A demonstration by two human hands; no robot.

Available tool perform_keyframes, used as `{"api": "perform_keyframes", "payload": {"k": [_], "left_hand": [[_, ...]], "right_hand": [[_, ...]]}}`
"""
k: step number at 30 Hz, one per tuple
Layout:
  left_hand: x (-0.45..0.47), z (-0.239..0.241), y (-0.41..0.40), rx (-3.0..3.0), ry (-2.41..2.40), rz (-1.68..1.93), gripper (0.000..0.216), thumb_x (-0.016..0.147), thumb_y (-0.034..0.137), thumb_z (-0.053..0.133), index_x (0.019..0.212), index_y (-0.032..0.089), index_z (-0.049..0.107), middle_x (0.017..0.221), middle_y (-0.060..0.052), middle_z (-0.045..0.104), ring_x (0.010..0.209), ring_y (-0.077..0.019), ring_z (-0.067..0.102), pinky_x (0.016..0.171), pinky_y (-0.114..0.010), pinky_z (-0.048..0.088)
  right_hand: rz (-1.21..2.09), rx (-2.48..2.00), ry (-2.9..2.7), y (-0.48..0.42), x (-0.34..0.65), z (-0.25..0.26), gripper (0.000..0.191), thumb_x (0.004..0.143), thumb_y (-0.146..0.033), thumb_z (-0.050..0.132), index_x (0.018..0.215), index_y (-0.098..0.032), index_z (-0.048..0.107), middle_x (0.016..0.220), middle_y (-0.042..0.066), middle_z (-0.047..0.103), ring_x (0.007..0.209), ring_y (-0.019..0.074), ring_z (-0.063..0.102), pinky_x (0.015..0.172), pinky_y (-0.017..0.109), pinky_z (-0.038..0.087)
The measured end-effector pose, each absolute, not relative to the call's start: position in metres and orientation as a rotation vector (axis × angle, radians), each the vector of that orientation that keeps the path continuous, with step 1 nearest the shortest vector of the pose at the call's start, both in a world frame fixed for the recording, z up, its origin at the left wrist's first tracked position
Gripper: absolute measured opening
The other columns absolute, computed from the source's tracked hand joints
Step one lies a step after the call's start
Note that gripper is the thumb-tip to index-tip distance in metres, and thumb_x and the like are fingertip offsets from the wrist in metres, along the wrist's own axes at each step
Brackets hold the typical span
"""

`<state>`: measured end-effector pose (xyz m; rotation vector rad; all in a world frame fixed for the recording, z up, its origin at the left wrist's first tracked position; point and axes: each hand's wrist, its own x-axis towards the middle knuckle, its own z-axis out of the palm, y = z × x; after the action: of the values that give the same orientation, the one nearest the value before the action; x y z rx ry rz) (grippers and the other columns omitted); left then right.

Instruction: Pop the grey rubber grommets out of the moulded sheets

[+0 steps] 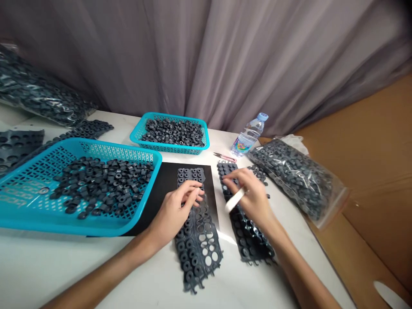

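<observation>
My left hand (pixel 174 212) is over a dark grey rubber sheet (pixel 185 242) of moulded rings, its fingers bent and thumb tip close to them; whatever they pinch is too small to make out. Several round holes in that sheet's right half show white through. In my right hand (pixel 252 193) is a white stick-like tool handle (pixel 235 200), its far end hidden by the fingers. Those fingertips hover at the upper part of a second dark sheet (pixel 241 240), with loose rubber pieces (pixel 257 173) just beyond.
Two blue baskets, a near one (pixel 64 225) and a far one (pixel 170 149), hold small dark rubber rings. Pink-handled thread snips (pixel 225 157) lie before a water bottle (pixel 249 135). Full plastic bags stand right (pixel 296 180) and left (pixel 38 90). A black board (pixel 164 189) lies under the first sheet.
</observation>
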<state>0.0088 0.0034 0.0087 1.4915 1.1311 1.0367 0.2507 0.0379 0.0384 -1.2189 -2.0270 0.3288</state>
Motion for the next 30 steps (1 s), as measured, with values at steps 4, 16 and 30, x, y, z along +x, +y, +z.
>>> {"api": "perform_keyframes", "payload": {"k": [4,16,30], "left_hand": [[-0.003,0.0,0.011,2.037,1.309,0.984,0.011,0.102,0.026,0.058,0.11,0.024,0.065,0.111,-0.005,0.065,0.107,-0.0236,0.064,0.099,-0.043,0.05],[-0.007,-0.003,0.014,2.236,1.286,0.843,0.013,0.097,0.019,0.066,0.109,0.023,0.063,0.108,-0.002,0.068,0.107,-0.0239,0.058,0.097,-0.041,0.05],[-0.009,0.001,0.016,2.305,1.289,0.765,0.015,0.098,0.02,0.065,0.113,0.024,0.068,0.111,-0.001,0.071,0.108,-0.0238,0.059,0.099,-0.04,0.049]], "right_hand": [[-0.115,-1.73,-1.898,0.067,0.321,0.028,0.016,0.095,-0.024,0.057,0.089,-0.018,0.07,0.094,0.011,0.067,0.085,0.0268,0.063,0.079,0.038,0.048],[-0.37,-1.898,-1.904,0.068,0.327,0.02,0.037,0.105,-0.042,0.044,0.111,-0.016,0.069,0.103,0.017,0.062,0.098,0.0332,0.06,0.081,0.042,0.048],[1.355,-1.241,-1.56,0.025,0.218,0.021,0.028,0.096,-0.048,0.066,0.093,-0.019,0.063,0.078,0.003,0.072,0.071,0.0199,0.074,0.072,0.031,0.059]]}}
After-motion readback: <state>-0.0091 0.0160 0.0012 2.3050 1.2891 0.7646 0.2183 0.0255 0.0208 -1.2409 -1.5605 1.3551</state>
